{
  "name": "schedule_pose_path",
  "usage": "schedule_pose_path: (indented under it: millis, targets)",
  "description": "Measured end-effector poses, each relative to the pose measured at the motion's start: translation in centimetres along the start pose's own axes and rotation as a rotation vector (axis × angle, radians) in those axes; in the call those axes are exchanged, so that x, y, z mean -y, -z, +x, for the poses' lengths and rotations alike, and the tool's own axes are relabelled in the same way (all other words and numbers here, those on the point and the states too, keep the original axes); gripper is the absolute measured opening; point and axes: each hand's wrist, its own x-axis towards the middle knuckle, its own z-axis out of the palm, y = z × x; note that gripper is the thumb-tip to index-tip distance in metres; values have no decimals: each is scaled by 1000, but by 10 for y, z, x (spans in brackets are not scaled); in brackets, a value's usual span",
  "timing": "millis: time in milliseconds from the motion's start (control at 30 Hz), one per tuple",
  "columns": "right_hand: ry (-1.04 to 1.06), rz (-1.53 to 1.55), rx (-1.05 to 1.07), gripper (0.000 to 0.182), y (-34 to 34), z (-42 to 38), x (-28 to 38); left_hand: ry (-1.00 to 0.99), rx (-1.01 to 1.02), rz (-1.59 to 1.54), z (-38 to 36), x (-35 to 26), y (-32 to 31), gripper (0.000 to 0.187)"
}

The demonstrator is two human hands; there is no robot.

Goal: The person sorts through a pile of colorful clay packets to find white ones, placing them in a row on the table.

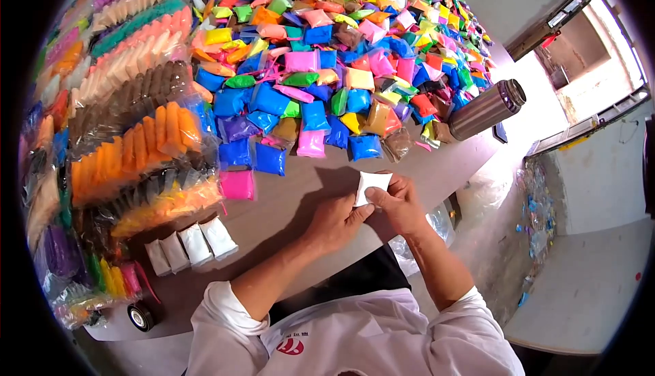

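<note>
Between my two hands is a small white packet, held up over the near edge of the table. My right hand grips it with the thumb pressed on its face and the fingers behind. My left hand pinches its lower left edge, fingertips partly hidden. To the left, several similar white packets lie in a leaning row. A pink packet and blue packets lie on the table beyond my hands.
A large heap of colourful packets covers the far table. Bagged rows of orange packets and other colours are stacked at left. A steel flask stands tilted-looking at right. A tape roll sits at the near left.
</note>
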Motion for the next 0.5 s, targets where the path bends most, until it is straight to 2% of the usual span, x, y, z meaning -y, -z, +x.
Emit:
schedule_pose_path:
  millis: [133,200,333,400,500]
  targets:
    - [63,-102,-24,23,-3,3,0,30,-13,-85,2,6,-1,34]
    - [21,23,4,21,-10,-1,10,55,24,-133,2,3,3,32]
    - [-24,28,100,19,-3,-6,-1,115,89,-65,1,7,1,34]
    - [39,45,49,18,-1,-6,-12,68,70,-85,1,4,1,36]
    - [29,8,-34,18,-6,-5,-11,123,32,-119,1,2,1,37]
